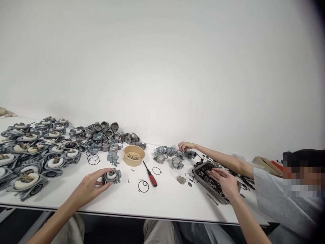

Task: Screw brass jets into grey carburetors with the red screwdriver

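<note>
My left hand [94,185] is closed around a carburetor [111,175], its white float facing up, just above or on the table near the front. My right hand [225,183] reaches over a metal tray [212,193] full of small dark parts; its fingers are stretched out and I see nothing held in them. Between my hands lie a red-and-black screwdriver [151,178], black rubber rings [143,185] and a few tiny brass pieces [128,180]. Behind them stands a round cardboard bowl [134,151] with small screws in it.
Many carburetors with white floats [26,181] crowd the left side. A heap of metal bowls and bodies [101,132] lies at the back. At right, a co-worker's hand [186,146] touches more carburetor bodies [169,152]. Pins [212,199] lie by the tray.
</note>
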`<state>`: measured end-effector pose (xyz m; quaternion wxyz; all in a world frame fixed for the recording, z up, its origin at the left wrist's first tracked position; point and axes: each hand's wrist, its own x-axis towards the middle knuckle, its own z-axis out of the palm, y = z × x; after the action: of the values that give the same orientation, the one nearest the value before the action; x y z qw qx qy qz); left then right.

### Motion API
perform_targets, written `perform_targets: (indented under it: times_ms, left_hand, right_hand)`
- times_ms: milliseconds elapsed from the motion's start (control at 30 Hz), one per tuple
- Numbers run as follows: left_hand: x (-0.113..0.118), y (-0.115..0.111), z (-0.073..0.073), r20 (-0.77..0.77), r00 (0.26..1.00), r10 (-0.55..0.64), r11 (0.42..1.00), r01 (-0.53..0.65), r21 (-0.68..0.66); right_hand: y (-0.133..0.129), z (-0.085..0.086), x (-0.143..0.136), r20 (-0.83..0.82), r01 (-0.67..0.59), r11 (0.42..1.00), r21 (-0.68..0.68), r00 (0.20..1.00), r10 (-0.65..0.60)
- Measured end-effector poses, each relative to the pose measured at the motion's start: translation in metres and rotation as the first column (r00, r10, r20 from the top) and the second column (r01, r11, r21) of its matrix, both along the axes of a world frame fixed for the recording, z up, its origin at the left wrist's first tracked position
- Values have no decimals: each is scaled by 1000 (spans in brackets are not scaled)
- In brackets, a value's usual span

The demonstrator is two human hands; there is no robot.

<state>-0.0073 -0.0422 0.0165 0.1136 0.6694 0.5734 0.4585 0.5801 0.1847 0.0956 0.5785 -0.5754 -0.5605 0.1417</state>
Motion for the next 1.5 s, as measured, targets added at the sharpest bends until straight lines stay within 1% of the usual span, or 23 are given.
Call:
perform_targets:
  times_ms: [33, 67, 100, 167, 233, 333, 400, 500, 567, 633, 667, 733, 800, 867, 900, 933, 967, 1000, 1100, 1167, 1233, 1367, 1500]
  left_hand:
    - [0, 0, 0, -2, 1000, 1, 1000, -1, 2]
    - [-1, 0, -1, -6, 1000, 2, 1000, -2, 3]
    - [-1, 0, -1, -11, 1000, 2, 1000, -2, 2]
    - [-1, 0, -1, -19, 1000, 4, 1000, -4, -3]
    - [-1, 0, 0, -23, 1000, 7, 1000, -7, -8]
    - [-2, 0, 0, -33, 999, 1, 1000, -2, -13]
    - [-2, 0, 0, -40, 999, 0, 1000, 0, -19]
    - [-2, 1, -1, -40, 999, 2, 1000, -3, -12]
    - [-2, 1, -1, -44, 999, 7, 1000, -7, -6]
    - [-1, 0, -1, -50, 999, 18, 1000, -19, -11]
    - [-1, -1, -1, -51, 998, 26, 1000, -27, -17]
    - [-1, -3, 1, -54, 998, 33, 999, -34, -31]
    - [0, -6, 3, -60, 998, 28, 998, -31, -55]
    - [1, -8, 5, -54, 998, 19, 997, -23, -74]
    - [2, -9, 5, -41, 999, 13, 997, -16, -77]
    - [2, -10, 5, -24, 1000, 5, 997, -7, -77]
    - [2, -10, 5, -5, 1000, -6, 997, 5, -75]
    - [1, -10, 4, 10, 1000, -17, 997, 18, -73]
    - [1, -9, 4, 7, 999, -39, 997, 39, -72]
    - [1, -9, 7, -11, 999, -38, 998, 37, -58]
    - [2, -12, 11, -17, 999, -38, 998, 37, -43]
    - [5, -16, 15, 12, 1000, -25, 999, 26, -24]
    - [5, -16, 13, 32, 999, -7, 1000, 7, -20]
  right_hand:
    - [-11, 3, -17, -150, -168, 985, -28, 975, 162]
    - [-22, 6, -35, -286, -317, 948, -31, 912, 296]
    - [-34, 10, -52, -366, -413, 911, -20, 851, 378]
    - [-58, 20, -85, -425, -521, 854, 10, 771, 475]
    - [-80, 31, -113, -410, -595, 803, 24, 727, 551]
    - [-105, 41, -143, -374, -677, 734, 48, 669, 642]
    - [-118, 42, -160, -328, -720, 690, 67, 637, 697]
    - [-128, 30, -191, -192, -766, 642, 14, 629, 754]
    - [-126, 17, -218, -102, -765, 641, -60, 644, 758]
    - [-115, 4, -249, -32, -757, 645, -110, 651, 759]
    - [-107, -1, -265, 1, -762, 634, -128, 640, 769]
    - [-88, -9, -295, 50, -802, 567, -188, 569, 821]
    - [-71, -16, -321, 66, -844, 458, -279, 459, 886]
    - [-59, -23, -338, 64, -863, 353, -362, 355, 933]
    - [-55, -28, -343, 62, -865, 322, -385, 323, 944]
    - [-53, -33, -346, 73, -864, 315, -392, 313, 947]
    - [-51, -37, -346, 96, -861, 336, -381, 324, 941]
    - [-50, -42, -345, 119, -856, 376, -354, 358, 926]
    - [-46, -51, -332, 155, -813, 534, -232, 511, 846]
    - [-42, -52, -322, 158, -772, 608, -185, 587, 794]
    - [-38, -51, -315, 196, -739, 649, -181, 620, 760]
    - [-34, -50, -310, 257, -701, 690, -177, 644, 720]
    - [-27, -50, -306, 252, -620, 778, -99, 741, 622]
